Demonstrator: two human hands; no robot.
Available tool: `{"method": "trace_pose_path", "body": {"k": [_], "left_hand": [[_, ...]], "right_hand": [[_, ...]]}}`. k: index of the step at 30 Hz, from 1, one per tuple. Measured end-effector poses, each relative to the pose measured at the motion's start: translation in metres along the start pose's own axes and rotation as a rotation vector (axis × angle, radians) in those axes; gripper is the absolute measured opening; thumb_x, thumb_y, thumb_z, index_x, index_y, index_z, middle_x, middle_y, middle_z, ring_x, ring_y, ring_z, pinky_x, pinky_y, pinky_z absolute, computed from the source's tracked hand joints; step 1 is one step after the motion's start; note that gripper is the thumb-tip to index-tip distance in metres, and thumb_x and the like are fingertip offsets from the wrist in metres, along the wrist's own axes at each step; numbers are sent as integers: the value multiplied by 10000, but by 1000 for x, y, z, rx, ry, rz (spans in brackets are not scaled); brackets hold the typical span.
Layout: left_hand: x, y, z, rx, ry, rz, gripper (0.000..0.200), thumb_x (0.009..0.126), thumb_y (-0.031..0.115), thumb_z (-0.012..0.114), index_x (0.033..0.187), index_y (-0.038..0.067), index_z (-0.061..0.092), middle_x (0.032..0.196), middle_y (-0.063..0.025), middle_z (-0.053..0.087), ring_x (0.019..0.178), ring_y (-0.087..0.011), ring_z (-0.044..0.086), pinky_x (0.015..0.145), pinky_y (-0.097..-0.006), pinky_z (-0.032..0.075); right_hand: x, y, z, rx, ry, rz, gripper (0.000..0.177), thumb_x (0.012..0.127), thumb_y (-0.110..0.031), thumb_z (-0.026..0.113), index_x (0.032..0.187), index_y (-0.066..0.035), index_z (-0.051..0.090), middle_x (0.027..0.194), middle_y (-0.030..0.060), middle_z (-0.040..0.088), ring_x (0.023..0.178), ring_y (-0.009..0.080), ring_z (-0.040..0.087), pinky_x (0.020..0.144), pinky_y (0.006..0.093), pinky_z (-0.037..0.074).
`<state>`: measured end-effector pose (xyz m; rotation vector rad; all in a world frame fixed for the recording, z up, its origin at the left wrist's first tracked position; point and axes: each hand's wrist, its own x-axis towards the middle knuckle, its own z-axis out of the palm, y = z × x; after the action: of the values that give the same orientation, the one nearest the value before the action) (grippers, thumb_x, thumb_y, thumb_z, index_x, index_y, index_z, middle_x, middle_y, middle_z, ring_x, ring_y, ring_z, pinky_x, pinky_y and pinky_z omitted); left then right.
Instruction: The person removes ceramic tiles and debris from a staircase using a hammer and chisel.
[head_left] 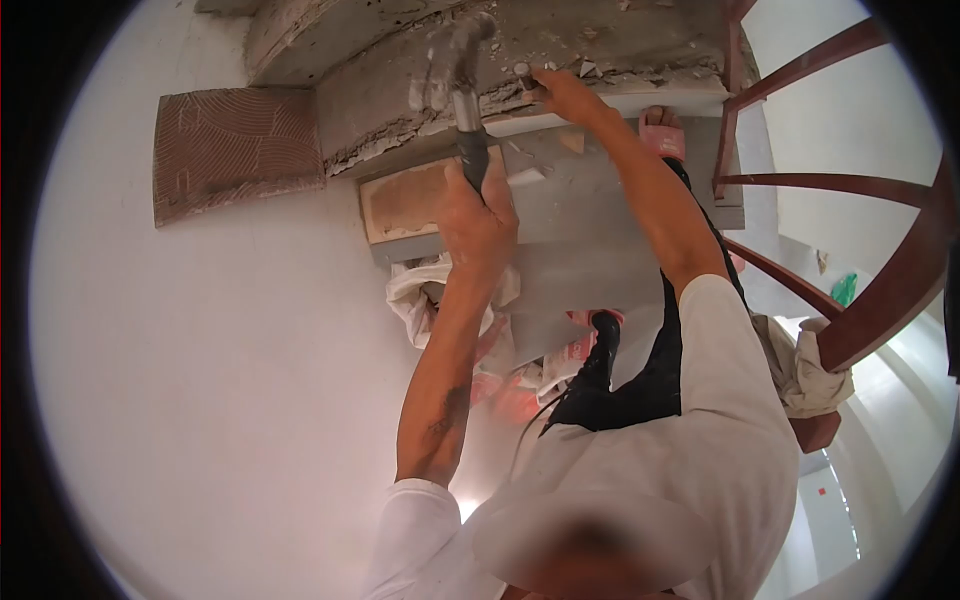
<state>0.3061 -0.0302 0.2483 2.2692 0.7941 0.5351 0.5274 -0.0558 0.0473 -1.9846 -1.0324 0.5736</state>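
Note:
My left hand (478, 215) is wrapped round the dark grip of a hammer (468, 110). The hammer's head is raised and smeared by motion. To its right, my right hand (568, 95) is closed round a short chisel (526, 80), whose round metal end shows beside my fingers. That tool lies against the rough, broken edge of a concrete stair step (400, 85). Loose chips lie on the step around my right hand. The chisel's working tip is hidden.
A ridged brown tile (235, 150) is fixed to the white wall at left. Below the step lie a dusty board (410, 200) and a white sack (410, 300). A dark red railing (830, 185) runs along the right, near my sandalled foot (662, 135).

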Motion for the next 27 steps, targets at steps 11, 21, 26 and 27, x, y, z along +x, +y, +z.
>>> {"method": "trace_pose_path", "body": {"k": [11,21,26,27], "left_hand": [[-50,-44,-19,131,-223,-340,378,985,372,490,979,-4,533,734,-249,608,708,-466,587,666,-516,432],[-78,-54,8,135,-363,-317,383,993,369,480,1000,-11,534,793,-281,607,790,-474,592,722,-530,426],[-65,-30,15,124,-459,-301,404,1000,383,470,1014,-15,535,791,-276,603,782,-478,591,709,-527,428],[-62,-26,16,123,-482,-332,407,1001,386,469,1013,-15,536,783,-272,602,773,-478,591,700,-527,428]], "right_hand": [[-3,-27,-100,79,-101,265,435,929,-243,632,1276,7,550,1273,198,590,1111,324,592,920,418,469],[-55,57,-132,20,160,275,389,890,-162,617,1225,31,580,1208,232,611,1097,337,593,912,419,467],[-65,60,-137,-287,205,229,355,899,-183,608,1181,33,603,1147,239,629,1069,346,602,901,425,475],[-66,61,-137,-255,195,214,354,897,-183,609,1177,32,605,1129,237,636,1050,352,607,894,429,477]]}}
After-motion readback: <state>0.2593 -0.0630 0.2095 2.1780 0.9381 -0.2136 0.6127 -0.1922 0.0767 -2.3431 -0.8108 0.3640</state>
